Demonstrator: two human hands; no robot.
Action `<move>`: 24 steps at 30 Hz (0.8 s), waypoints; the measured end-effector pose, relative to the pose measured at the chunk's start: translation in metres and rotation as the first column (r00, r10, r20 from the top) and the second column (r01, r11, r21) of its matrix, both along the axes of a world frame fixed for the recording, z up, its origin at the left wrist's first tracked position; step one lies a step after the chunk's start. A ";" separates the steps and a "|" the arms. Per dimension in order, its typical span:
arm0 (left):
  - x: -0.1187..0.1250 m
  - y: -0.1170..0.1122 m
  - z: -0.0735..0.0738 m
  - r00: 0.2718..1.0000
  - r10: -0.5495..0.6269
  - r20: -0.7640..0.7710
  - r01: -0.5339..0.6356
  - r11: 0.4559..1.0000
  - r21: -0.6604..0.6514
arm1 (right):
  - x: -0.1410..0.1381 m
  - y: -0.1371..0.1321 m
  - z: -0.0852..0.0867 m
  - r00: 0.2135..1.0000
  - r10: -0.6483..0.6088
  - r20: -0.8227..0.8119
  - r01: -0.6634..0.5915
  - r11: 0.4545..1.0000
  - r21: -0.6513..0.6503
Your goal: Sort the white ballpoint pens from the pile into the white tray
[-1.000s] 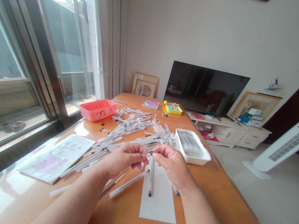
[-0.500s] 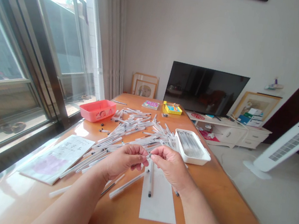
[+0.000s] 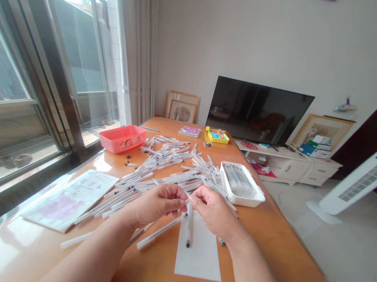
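My left hand [image 3: 156, 204] and my right hand [image 3: 212, 210] meet fingertip to fingertip above a white paper sheet [image 3: 200, 250] on the orange table [image 3: 159, 279]. Both are closed in a pinch on a thin white pen [image 3: 187, 201] held between them. Another pen [image 3: 190, 224] with a dark tip lies on the sheet just below my fingers. A large heap of white pens [image 3: 166, 166] spreads over the table behind my hands.
A white tray [image 3: 242, 185] with several pens stands to the right of the heap, a red bin [image 3: 122, 138] to its left. A notebook [image 3: 70, 197] lies at the near left. A window runs along the left; a television [image 3: 257, 112] and a fan [image 3: 361, 180] stand beyond.
Both hands have dropped slightly toward the table and drawn a bit closer together, still pinching the pen. Everything on the table lies as before.
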State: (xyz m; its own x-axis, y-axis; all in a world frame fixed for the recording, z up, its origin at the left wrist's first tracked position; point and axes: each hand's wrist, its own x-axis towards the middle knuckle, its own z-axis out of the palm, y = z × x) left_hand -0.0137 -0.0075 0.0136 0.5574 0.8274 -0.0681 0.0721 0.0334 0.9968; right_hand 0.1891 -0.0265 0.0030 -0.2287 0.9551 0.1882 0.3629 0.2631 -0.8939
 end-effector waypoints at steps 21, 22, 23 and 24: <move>0.003 -0.001 -0.004 0.999 0.028 0.040 -0.029 0.999 0.033 | -0.002 -0.002 0.001 0.992 -0.054 0.117 0.039 0.992 0.124; 0.004 -0.001 -0.004 0.999 0.029 0.041 -0.030 0.999 0.042 | -0.003 -0.002 0.000 0.988 -0.070 0.139 0.052 0.990 0.129; 0.005 -0.001 -0.005 0.999 0.028 0.039 -0.030 0.998 0.054 | -0.004 -0.002 -0.001 0.982 -0.094 0.163 0.072 0.988 0.138; 0.005 -0.001 -0.005 0.999 0.026 0.036 -0.029 0.997 0.069 | -0.005 -0.002 -0.002 0.975 -0.121 0.184 0.094 0.984 0.148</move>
State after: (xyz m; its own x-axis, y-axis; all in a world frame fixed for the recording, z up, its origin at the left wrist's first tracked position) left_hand -0.0085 -0.0087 0.0082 0.5353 0.8446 0.0098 0.0370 -0.0350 0.9987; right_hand 0.1843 -0.0282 0.0008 -0.1710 0.9439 0.2824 0.5570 0.3290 -0.7626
